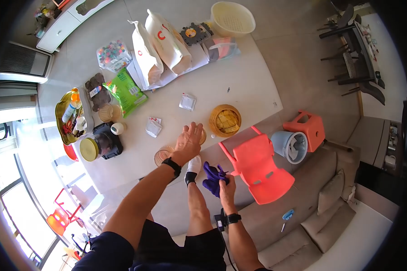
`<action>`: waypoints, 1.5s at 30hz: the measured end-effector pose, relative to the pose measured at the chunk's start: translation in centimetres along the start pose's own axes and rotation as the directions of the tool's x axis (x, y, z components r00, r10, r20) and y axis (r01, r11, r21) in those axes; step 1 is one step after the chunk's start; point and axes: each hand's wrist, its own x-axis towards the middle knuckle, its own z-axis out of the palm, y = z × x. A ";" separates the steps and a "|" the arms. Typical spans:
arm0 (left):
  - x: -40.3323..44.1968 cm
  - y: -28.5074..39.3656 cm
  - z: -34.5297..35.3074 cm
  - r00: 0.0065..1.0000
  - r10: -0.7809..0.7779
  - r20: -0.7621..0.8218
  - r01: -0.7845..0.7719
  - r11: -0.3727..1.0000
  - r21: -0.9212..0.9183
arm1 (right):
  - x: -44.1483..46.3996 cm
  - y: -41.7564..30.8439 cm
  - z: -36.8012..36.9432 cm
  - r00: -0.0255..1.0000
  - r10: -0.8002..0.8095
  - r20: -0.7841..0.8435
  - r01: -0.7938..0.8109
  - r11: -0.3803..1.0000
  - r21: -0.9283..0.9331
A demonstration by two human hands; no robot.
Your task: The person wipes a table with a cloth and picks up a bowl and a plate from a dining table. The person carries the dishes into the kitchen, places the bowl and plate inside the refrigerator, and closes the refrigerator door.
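My left hand (188,143) reaches over the near side of the white table, palm down, its fingers stretched out. Just beside its fingertips is a round amber-tinted cup (203,136), partly hidden by the hand. A second clear amber-tinted cup (163,156) stands to the left of the wrist. My right hand (227,192) is closed on a crumpled purple cloth (215,179), held in front of the table edge. A woven basket (225,120) with yellowish pieces in it is to the right of my left hand. Two small white packets (187,102) (153,127) lie farther in on the table.
Paper bags (167,45), a green snack bag (125,92) and a tub of coloured beads (113,55) line the table's far side. A lidded jar (90,149) is at the left. A red child's chair (262,169) and a blue bin (290,147) stand at the right.
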 end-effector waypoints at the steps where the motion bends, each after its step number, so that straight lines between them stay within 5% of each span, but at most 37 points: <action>1: -0.1 -0.5 0.0 0.997 0.059 -0.056 -0.060 0.998 -0.017 | -0.1 -0.1 0.5 1.000 0.027 0.015 -0.028 0.999 0.036; 8: -4.0 -3.5 -4.3 0.879 -0.082 -0.470 -0.004 0.984 -0.179 | -0.6 -1.0 3.0 0.994 0.080 0.076 -0.087 0.992 0.089; 14: -12.9 -7.3 -6.5 0.795 -0.305 -0.525 0.263 0.952 -0.155 | 1.4 -2.5 5.1 0.995 0.004 0.100 -0.006 1.000 0.010; 16: -15.6 -9.1 -5.2 0.790 -0.347 -0.504 0.319 0.937 -0.146 | 2.9 -3.2 6.7 0.973 -0.226 0.042 0.227 0.973 -0.032; 18: -17.4 -10.6 -3.5 0.784 -0.389 -0.484 0.370 0.918 -0.139 | 4.5 -4.4 8.1 0.967 -0.246 0.062 0.251 0.964 -0.082; 23: -19.6 -12.6 -0.1 0.783 -0.454 -0.425 0.437 0.888 -0.145 | 7.9 -7.0 11.6 0.790 -0.542 0.287 0.580 0.812 -0.063; 24: -19.8 -12.7 0.1 0.782 -0.458 -0.422 0.447 0.885 -0.132 | 8.4 -6.9 11.9 0.790 -0.538 0.294 0.579 0.812 -0.069; 26: -20.0 -13.0 0.3 0.783 -0.470 -0.407 0.452 0.880 -0.146 | 9.4 -6.9 12.0 0.972 -0.173 0.161 0.189 0.978 -0.092; 27: -20.0 -13.1 0.3 0.786 -0.476 -0.394 0.454 0.878 -0.154 | 10.7 -4.6 11.9 0.928 -0.374 -0.012 0.358 0.897 -0.261; 31: -19.8 -12.3 -0.9 0.784 -0.539 -0.308 0.509 0.842 -0.177 | 12.7 -4.2 11.3 0.896 -0.444 -0.013 0.339 0.702 -0.626; 33: -19.7 -12.1 -1.6 0.781 -0.561 -0.275 0.528 0.828 -0.191 | 12.6 -4.1 11.7 0.914 -0.406 -0.021 0.291 0.690 -0.663; 42: -15.5 -8.7 -7.0 0.715 -0.428 -0.552 0.371 0.902 -0.220 | 13.3 -2.2 11.0 0.880 -0.474 0.043 0.391 0.669 -0.632; 45: -11.1 -6.1 -8.2 0.744 -0.325 -0.584 0.152 0.933 -0.326 | 12.5 -3.2 9.5 0.905 -0.424 0.041 0.382 0.764 -0.519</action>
